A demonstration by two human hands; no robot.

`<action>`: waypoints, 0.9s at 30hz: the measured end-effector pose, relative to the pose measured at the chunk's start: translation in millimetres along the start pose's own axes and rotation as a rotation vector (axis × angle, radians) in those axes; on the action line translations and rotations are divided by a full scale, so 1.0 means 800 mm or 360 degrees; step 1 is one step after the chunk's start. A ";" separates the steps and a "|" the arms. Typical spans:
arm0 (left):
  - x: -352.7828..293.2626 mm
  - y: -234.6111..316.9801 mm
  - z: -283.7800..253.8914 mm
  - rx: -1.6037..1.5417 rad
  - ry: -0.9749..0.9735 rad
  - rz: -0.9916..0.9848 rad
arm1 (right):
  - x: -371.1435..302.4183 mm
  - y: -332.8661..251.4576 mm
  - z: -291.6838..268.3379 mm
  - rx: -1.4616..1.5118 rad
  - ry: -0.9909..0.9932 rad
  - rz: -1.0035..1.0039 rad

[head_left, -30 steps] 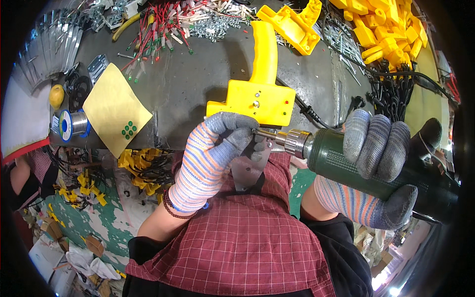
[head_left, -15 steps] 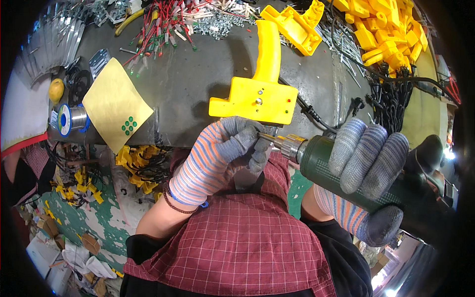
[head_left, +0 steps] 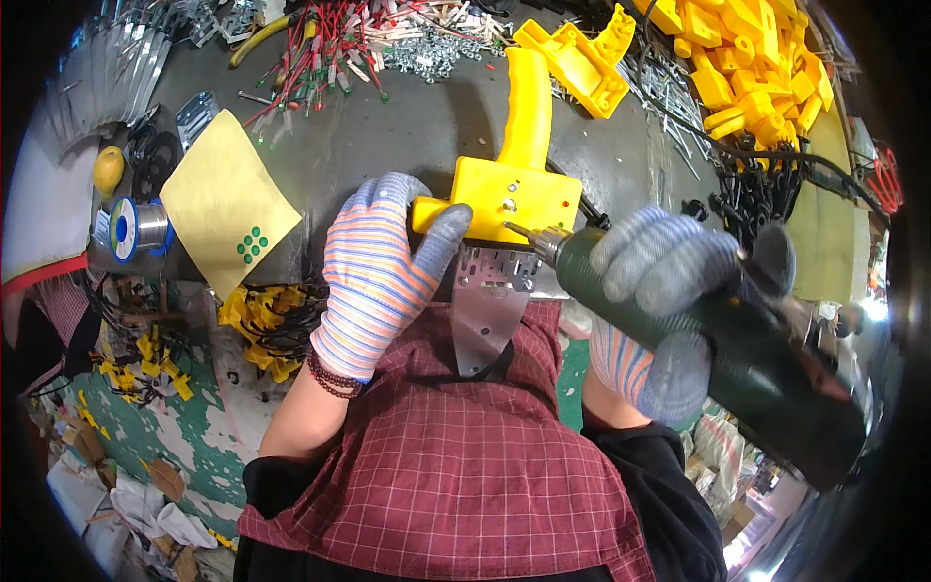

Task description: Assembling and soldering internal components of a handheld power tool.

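A yellow plastic tool housing (head_left: 531,184) with an upright handle lies at the front edge of the bench. My left hand (head_left: 373,267), in a striped glove, is closed around its left end, thumb on top. My gloved right hand (head_left: 659,267) is wrapped round a dark green power screwdriver (head_left: 776,378). The tip of its bit is over the lower part of the housing; whether it touches a screw I cannot tell. Below the housing a perforated metal plate (head_left: 488,320) juts toward me from the bench edge.
A second yellow shell (head_left: 587,68) lies behind, near loose long screws (head_left: 679,131). Yellow parts (head_left: 761,68) are heaped at far right above black cables (head_left: 761,204). To the left are a yellow card (head_left: 228,199) with green dots, a solder spool (head_left: 141,230) and red-wired lights (head_left: 339,44).
My left hand has moved from the screwdriver's bit up and left onto the housing's end. The screwdriver has swung left and up, bringing its bit over the housing.
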State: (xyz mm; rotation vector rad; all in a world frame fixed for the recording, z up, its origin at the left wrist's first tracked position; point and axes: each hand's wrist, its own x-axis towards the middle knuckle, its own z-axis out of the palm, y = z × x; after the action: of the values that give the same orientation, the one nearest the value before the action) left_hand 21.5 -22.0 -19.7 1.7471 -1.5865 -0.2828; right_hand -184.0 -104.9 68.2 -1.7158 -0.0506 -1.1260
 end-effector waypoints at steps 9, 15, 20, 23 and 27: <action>-0.009 0.041 0.029 -0.1775 0.0103 -0.1107 | -0.004 0.015 0.039 -0.0174 0.0452 0.0024; -0.011 0.043 0.036 -0.1716 0.0135 -0.1105 | 0.008 0.008 0.053 -0.0155 0.0626 0.0145; -0.006 0.039 0.042 -0.1528 0.0186 -0.0852 | 0.005 0.003 -0.032 0.0220 0.0147 -0.0008; 0.004 0.050 0.017 -0.1723 0.0275 -0.0868 | 0.010 -0.054 -0.032 0.0554 0.0646 0.0039; 0.038 0.066 -0.061 -0.0897 0.0240 0.0046 | -0.033 -0.100 -0.106 0.0117 0.1652 0.0465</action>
State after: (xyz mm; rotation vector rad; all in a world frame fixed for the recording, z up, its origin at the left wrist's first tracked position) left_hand 17.3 -29.8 57.9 1.2754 -1.2646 -0.5151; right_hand -295.4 -120.3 109.3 -0.8685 0.7615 -1.6199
